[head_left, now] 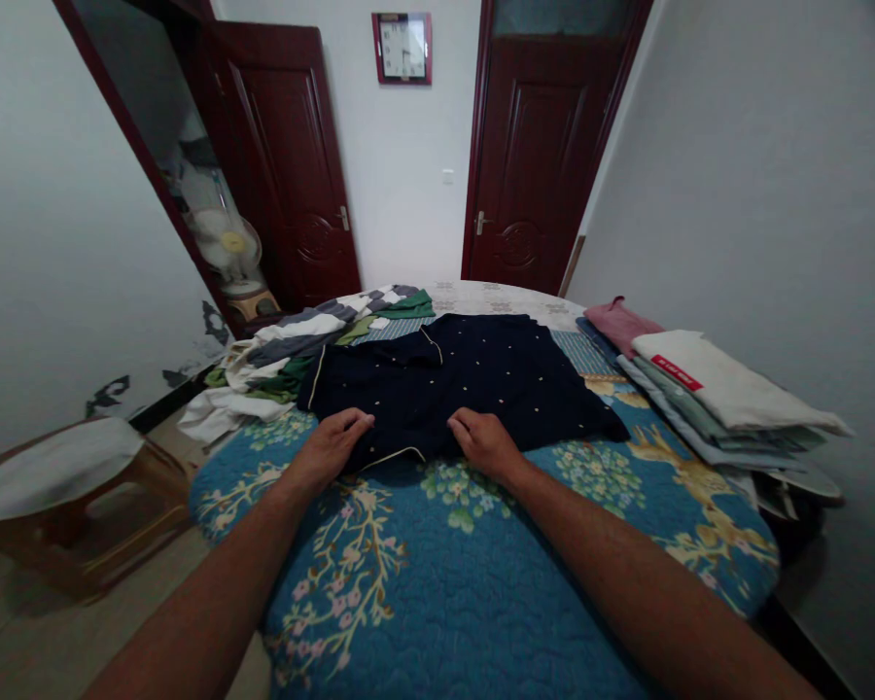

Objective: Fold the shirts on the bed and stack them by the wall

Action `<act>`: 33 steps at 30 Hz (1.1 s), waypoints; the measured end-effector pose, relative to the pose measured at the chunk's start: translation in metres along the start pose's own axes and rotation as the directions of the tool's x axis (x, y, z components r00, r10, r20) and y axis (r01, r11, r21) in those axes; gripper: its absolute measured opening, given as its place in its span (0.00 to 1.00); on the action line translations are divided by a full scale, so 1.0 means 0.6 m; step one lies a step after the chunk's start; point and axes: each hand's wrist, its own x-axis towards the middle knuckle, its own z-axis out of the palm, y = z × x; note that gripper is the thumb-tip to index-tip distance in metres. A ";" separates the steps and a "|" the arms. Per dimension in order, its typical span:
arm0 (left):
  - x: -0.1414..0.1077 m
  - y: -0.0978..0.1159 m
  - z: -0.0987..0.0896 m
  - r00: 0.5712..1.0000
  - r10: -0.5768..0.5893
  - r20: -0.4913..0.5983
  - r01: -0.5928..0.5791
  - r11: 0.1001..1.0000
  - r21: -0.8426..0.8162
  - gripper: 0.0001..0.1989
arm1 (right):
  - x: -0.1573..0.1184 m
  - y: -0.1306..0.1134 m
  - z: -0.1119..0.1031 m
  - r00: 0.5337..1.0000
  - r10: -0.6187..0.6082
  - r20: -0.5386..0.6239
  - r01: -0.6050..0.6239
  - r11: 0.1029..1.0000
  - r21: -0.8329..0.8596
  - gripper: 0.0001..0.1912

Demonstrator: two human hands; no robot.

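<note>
A dark navy garment (pixel 481 374) with small pale dots and cream piping lies spread over a blue floral quilted cover (pixel 467 603). Whether it is a top or a bottom I cannot tell for sure. My left hand (pixel 335 437) is closed on the cloth at its near left part, thumb and fingers pinched together. Farther right along the same near edge, my right hand (pixel 485 442) also has its fingers curled in on the fabric. Between the two hands a piped edge curves up slightly from the cover. The fingertips of both hands are partly hidden.
A loose heap of clothes (pixel 292 340) lies at the table's left, in white, grey and green. Folded clothes (pixel 729 389) are stacked at the right edge. A stool (pixel 80 486) stands on the floor at left. Behind the table are two dark red doors (pixel 284 146).
</note>
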 end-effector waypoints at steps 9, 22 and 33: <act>0.056 -0.014 0.012 0.963 -0.257 0.084 0.270 0.935 -0.231 0.17 | -0.001 -0.059 0.031 0.986 -0.118 0.114 0.133 0.982 -0.132 0.27; 0.008 -0.008 -0.033 0.917 0.134 0.376 -0.131 0.991 -0.034 0.52 | 0.097 -0.002 0.048 0.910 0.410 0.066 -0.393 0.802 0.449 0.28; 0.037 -0.026 0.013 0.996 0.064 -0.055 -0.065 0.998 -0.006 0.18 | 0.065 -0.011 0.021 0.985 0.076 0.156 -0.132 0.912 0.389 0.16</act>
